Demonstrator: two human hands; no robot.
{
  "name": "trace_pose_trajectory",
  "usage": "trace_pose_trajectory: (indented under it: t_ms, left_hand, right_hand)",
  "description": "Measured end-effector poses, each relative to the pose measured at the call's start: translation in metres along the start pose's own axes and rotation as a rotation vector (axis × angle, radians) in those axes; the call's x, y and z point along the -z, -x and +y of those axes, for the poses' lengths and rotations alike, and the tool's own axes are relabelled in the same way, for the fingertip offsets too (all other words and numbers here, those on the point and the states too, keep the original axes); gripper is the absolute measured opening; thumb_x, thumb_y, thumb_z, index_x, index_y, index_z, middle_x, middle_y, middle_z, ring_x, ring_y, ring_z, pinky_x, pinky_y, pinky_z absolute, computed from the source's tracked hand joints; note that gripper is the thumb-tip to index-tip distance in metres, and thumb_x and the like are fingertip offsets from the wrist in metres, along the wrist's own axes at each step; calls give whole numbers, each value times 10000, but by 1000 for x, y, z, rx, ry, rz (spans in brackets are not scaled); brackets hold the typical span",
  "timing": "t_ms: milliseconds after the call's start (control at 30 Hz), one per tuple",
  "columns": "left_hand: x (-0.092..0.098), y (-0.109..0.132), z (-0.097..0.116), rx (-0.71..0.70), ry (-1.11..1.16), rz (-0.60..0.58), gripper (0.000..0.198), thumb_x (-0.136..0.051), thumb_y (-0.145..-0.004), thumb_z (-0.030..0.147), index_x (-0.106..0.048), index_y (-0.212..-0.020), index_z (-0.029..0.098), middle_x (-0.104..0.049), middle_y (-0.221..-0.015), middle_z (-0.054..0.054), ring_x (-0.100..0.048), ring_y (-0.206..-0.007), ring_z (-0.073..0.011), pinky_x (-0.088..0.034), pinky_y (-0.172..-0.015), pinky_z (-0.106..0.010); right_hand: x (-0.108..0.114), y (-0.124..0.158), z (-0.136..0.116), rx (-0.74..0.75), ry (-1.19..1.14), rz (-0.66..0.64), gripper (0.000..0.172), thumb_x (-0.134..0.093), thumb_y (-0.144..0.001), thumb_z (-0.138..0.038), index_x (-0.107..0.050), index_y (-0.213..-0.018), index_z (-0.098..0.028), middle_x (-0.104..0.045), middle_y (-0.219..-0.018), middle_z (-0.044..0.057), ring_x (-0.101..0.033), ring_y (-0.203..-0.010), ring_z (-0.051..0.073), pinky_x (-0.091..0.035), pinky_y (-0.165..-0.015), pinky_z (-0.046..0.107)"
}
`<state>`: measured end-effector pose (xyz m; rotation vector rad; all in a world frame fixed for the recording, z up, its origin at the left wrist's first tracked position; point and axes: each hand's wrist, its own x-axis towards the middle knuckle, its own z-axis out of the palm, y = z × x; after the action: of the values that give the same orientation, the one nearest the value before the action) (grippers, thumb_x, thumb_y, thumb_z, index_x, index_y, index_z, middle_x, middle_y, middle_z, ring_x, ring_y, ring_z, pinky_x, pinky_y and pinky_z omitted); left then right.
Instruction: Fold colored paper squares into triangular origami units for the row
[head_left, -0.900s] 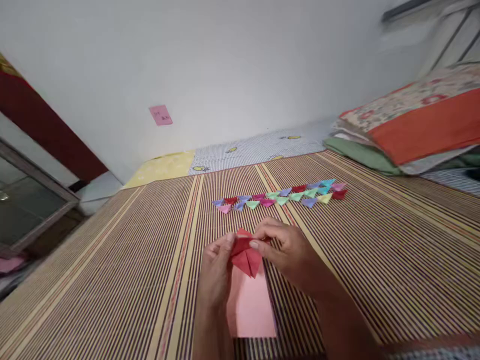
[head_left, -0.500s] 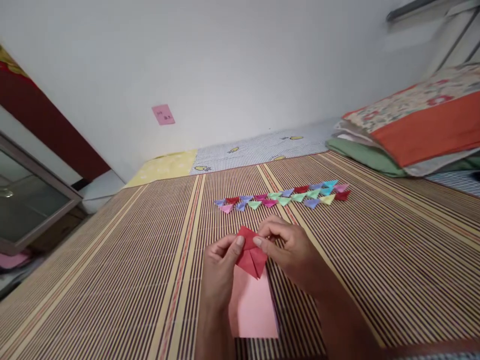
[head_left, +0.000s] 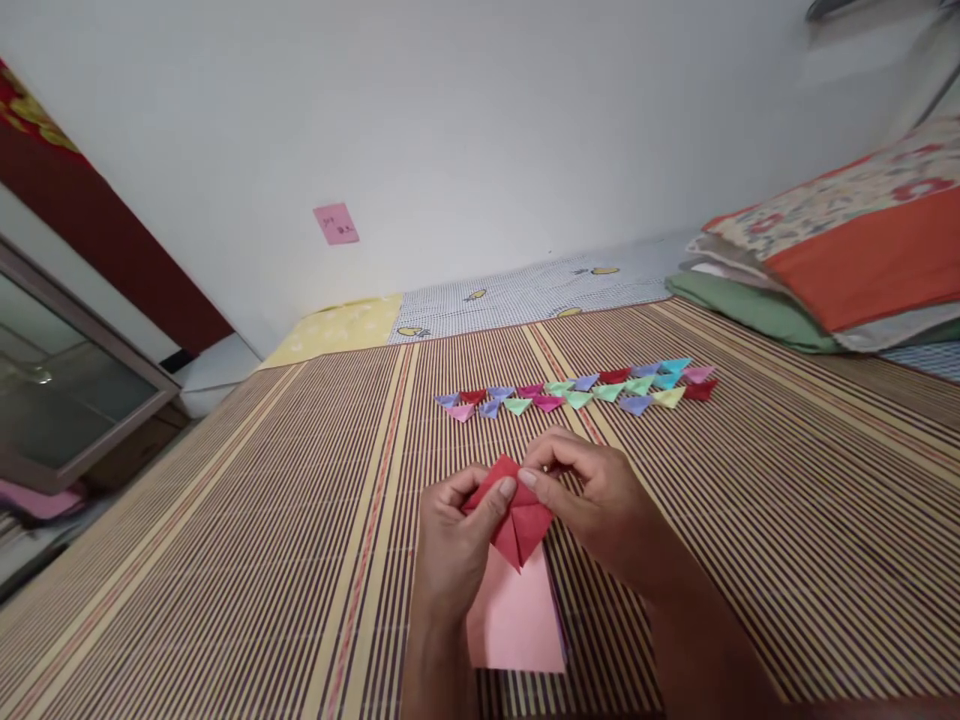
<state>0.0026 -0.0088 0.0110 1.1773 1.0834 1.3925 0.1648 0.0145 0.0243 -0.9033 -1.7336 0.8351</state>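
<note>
Both hands pinch a folded red origami paper [head_left: 525, 525], held with one corner pointing down and a crease running to that tip. My left hand [head_left: 457, 530] grips its left side, thumb flat on the front face. On the upper right edge, my right hand [head_left: 585, 490] presses with thumb and curled fingers. Below the red paper, a stack of pink paper sheets [head_left: 517, 620] lies on the striped mat, its upper part hidden. Two rows of small folded paper pieces [head_left: 577, 398] in several colours lie beyond my hands.
The striped bamboo mat [head_left: 285, 530] covers the bed. Folded bedding [head_left: 862, 270] is piled at the right. A pink note [head_left: 337, 224] sticks to the white wall [head_left: 487, 120]. A glass-fronted cabinet [head_left: 67, 380] stands at the left.
My left thumb has moved further in across the red paper, whose two lower flaps now lie closer together at the tip. The view has shifted slightly.
</note>
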Motion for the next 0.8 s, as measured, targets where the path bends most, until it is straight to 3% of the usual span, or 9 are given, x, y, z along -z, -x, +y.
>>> trace_pose_trajectory:
  t_ms: [300,467,633,800]
  left_hand:
    - [-4,1,-2,-40,-31,40,220,-799,-797,317,-703,-696,147,-589,-648,9,-483,-592,-92,-387,-559,-193]
    - [-4,2,-1,-46,-30,52,222,-805,-790,300,-675,-694,148,-583,-637,19,-482,-579,-84,-390,-544,-182]
    - [-4,2,1,-43,-2,114,215,-830,-755,274,-668,-689,149,-587,-626,29,-473,-554,-74,-396,-528,-174]
    - [-6,2,2,-99,-19,161,180,-828,-746,242,-685,-673,162,-648,-682,-1,-558,-615,-109,-454,-573,-207]
  right_hand:
    - [-3,0,1,-18,-21,30,209,-591,-896,-165,-557,-692,-200,-622,-876,20,-604,-835,177,-456,-740,324]
    - [-3,1,-3,-86,-43,-5,197,-581,-909,-199,-574,-713,-203,-586,-725,-14,-548,-675,153,-423,-624,302]
    - [-3,2,-5,-59,-15,16,199,-589,-896,-188,-562,-699,-202,-587,-718,-15,-546,-670,148,-418,-622,297]
    - [-6,1,-7,-58,24,35,222,-580,-891,-178,-532,-677,-209,-568,-691,-15,-536,-650,151,-418,-609,296]
